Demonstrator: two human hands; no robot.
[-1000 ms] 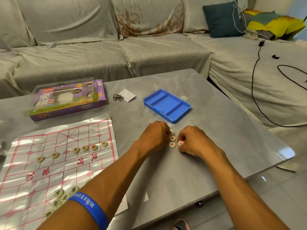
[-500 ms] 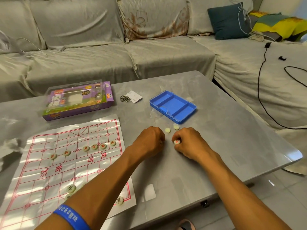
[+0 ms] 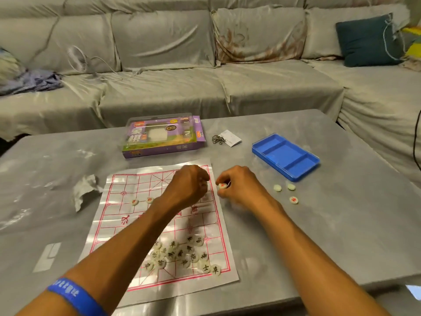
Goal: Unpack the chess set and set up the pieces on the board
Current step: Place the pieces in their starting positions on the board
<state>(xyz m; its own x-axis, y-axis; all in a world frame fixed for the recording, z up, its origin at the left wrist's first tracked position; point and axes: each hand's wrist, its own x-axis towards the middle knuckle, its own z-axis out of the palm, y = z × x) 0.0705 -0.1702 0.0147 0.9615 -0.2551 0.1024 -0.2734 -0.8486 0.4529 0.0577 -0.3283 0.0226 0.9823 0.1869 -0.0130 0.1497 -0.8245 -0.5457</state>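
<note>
A thin plastic chess board sheet with a red printed grid (image 3: 159,224) lies flat on the grey stone-look table (image 3: 341,224). Behind the sheet sits a purple cardboard chess box with a clear lid (image 3: 163,136). Right of the sheet and further back rests a blue plastic compartment tray (image 3: 286,156); between box and tray lie a small metal keyring and white card (image 3: 226,138). Three round white chess pieces (image 3: 287,192) lie right of the sheet, in front of the tray. A heap of round white pieces with black characters (image 3: 184,254) covers the sheet's near end. Two round white pieces with red characters (image 3: 142,201) sit mid-sheet. Crumpled clear wrapping (image 3: 85,190) lies left of the sheet.
</note>
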